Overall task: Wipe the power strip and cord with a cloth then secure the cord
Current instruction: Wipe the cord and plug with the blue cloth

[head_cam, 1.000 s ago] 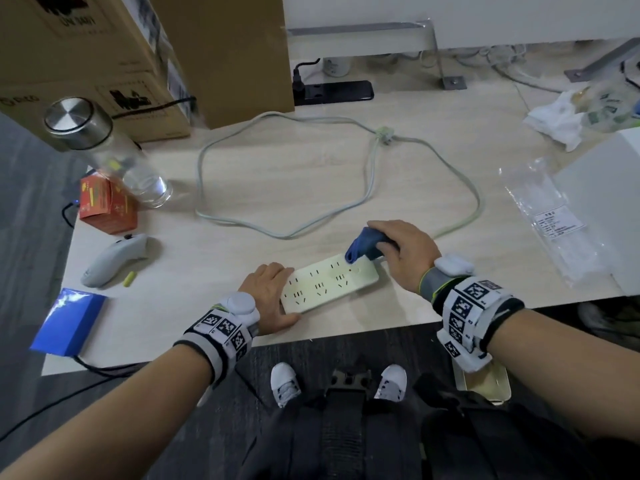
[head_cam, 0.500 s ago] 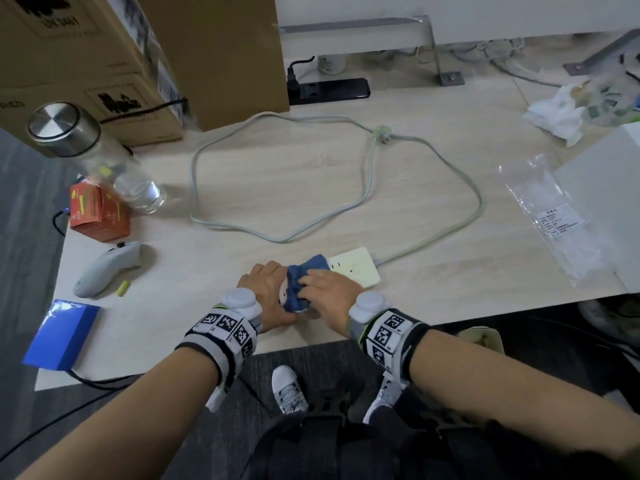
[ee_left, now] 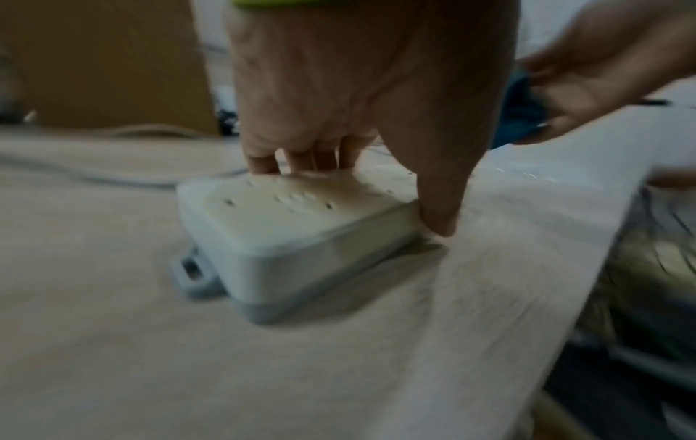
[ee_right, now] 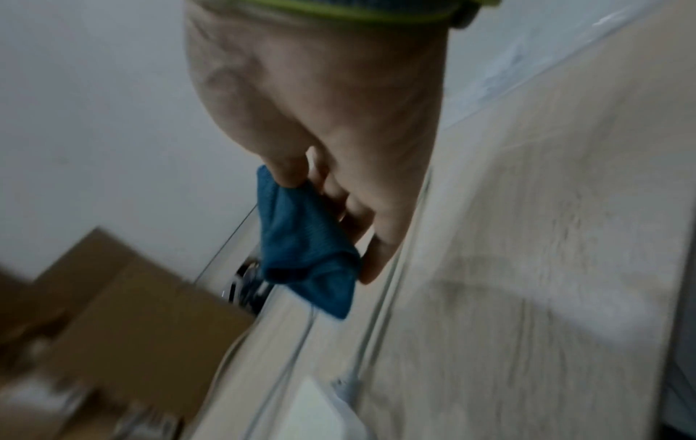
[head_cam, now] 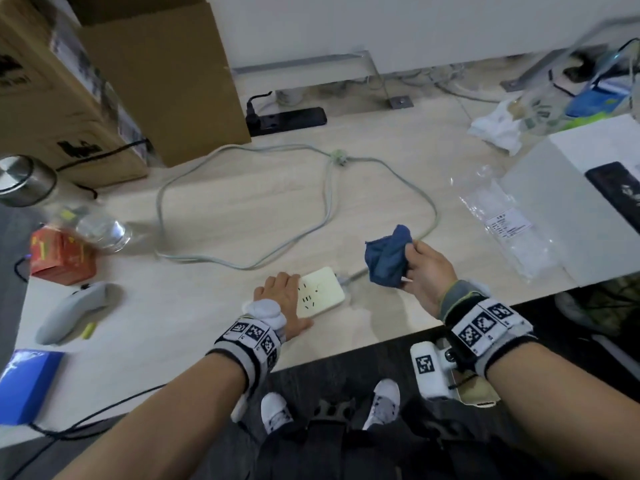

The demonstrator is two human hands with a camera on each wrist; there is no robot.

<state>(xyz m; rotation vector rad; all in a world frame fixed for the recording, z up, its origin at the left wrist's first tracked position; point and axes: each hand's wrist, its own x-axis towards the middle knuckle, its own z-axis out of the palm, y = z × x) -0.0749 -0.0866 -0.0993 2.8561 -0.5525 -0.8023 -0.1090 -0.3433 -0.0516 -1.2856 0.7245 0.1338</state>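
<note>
Left hand (head_cam: 282, 299) pressed flat on near end of power strip (head_cam: 320, 292), fingers (ee_left: 263, 162) straight on top face, thumb down along the side edge; likely pinning strip so it won't slide during wiping. Left grip apart, nothing curled round anything.

Right hand (head_cam: 424, 271) lifted off the surface (head_cam: 207, 237), just right of strip, fingers and thumb clamped on bunched blue cloth (head_cam: 388, 258). Cloth hanging clear of strip, not touching it; judged as a pause between wipe strokes or a reposition toward the cord.

Power strip lying flat, socket face up, near front edge of surface, centre of view. Long axis running diagonally, near-left to far-right; near end hidden under left hand, cord end pointing far-right toward right hand. Grey mounting tab visible at the low corner in left wrist view.

Cord (head_cam: 242, 261) leaving strip's far-right end, looping wide over surface behind both hands, crossing itself at a small tie (head_cam: 337, 156) toward the back. Loose, not bundled; securing step not yet done.

Elsewhere: cardboard box (head_cam: 156, 74) back left, bottle (head_cam: 69, 209) with metal lid at left, plastic bag (head_cam: 509, 230) at right.

Wrist views blurred; fine contact detail hard to read.
</note>
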